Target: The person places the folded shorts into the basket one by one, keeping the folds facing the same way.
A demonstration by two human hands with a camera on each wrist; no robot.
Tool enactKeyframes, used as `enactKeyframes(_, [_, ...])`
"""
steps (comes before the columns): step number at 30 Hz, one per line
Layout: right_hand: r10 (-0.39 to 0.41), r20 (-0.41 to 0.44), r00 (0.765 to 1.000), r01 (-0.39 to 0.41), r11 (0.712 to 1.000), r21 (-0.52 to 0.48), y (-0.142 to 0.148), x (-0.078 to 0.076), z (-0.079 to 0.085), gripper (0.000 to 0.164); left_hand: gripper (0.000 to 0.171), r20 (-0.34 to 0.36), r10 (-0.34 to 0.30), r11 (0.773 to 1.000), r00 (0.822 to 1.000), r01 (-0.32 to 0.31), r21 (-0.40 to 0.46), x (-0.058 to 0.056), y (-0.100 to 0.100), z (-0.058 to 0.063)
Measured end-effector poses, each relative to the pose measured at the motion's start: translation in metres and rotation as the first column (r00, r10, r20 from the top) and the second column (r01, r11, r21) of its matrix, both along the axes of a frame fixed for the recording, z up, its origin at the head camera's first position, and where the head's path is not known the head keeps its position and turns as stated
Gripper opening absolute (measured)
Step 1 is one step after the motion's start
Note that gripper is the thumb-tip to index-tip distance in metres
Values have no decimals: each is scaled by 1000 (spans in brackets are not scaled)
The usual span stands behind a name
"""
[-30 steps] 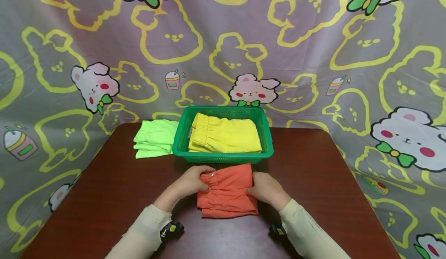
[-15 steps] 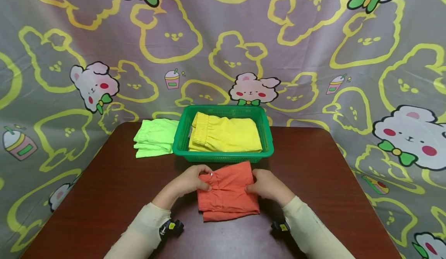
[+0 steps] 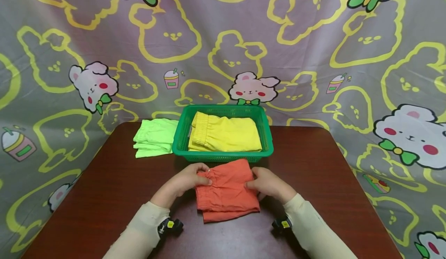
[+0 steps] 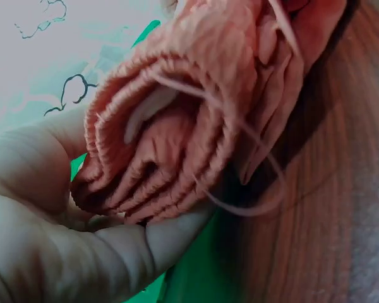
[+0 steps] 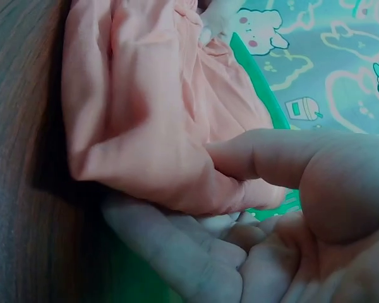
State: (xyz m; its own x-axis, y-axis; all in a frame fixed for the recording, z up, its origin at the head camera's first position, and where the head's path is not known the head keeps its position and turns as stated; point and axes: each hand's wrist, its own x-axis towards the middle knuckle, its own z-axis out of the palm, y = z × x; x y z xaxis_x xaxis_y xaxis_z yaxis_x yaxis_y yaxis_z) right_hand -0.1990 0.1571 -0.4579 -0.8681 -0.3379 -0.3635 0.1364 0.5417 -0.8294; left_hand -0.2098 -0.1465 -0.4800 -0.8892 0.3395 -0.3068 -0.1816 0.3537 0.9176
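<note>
A folded pair of orange-red shorts (image 3: 226,193) is held between both hands, in front of the basket. My left hand (image 3: 188,179) grips the waistband side, thumb on top and fingers underneath. In the left wrist view, the rolled layers of the gathered elastic waistband (image 4: 170,139) show, with a loose thin cord (image 4: 265,202) hanging from it. On the opposite side, my right hand (image 3: 270,182) pinches the folded edge; its thumb (image 5: 259,154) presses on the cloth and the fingers lie below, as the right wrist view shows.
Behind the shorts stands a green plastic basket (image 3: 223,157) with folded yellow shorts (image 3: 230,135) in it. Folded lime-green cloth (image 3: 155,137) lies against its left side on the dark wooden table (image 3: 115,181). A patterned curtain (image 3: 299,57) hangs close behind the table.
Both hands have shifted slightly away from me with the orange-red shorts, whose far edge now sits closer to the basket. The basket and the other clothes have not moved.
</note>
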Motion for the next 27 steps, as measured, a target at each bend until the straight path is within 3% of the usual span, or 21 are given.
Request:
enactKeyframes(5, [1,32,999,1,999,-54,1,-1,0,22,47,138,13,994,990,-28,107,-2,-2,2])
enactKeyframes(12, [49,86,995,-37,990,-137,5,-2,4,27,54,243,1,968,970,-62,243,-3,-7,6])
enactKeyframes(16, [65,105,992,-47,985,-163,7,-2,7,28,56,275,-94,931,957,-14,365,-5,-13,6])
enactKeyframes(22, [81,126,989,-60,985,-163,10,-3,10,29,67,237,-297,857,925,149,493,-6,-26,7])
enactKeyframes(27, [89,129,988,-67,984,-162,13,-4,13,30,75,225,-345,838,911,191,511,-5,-29,13])
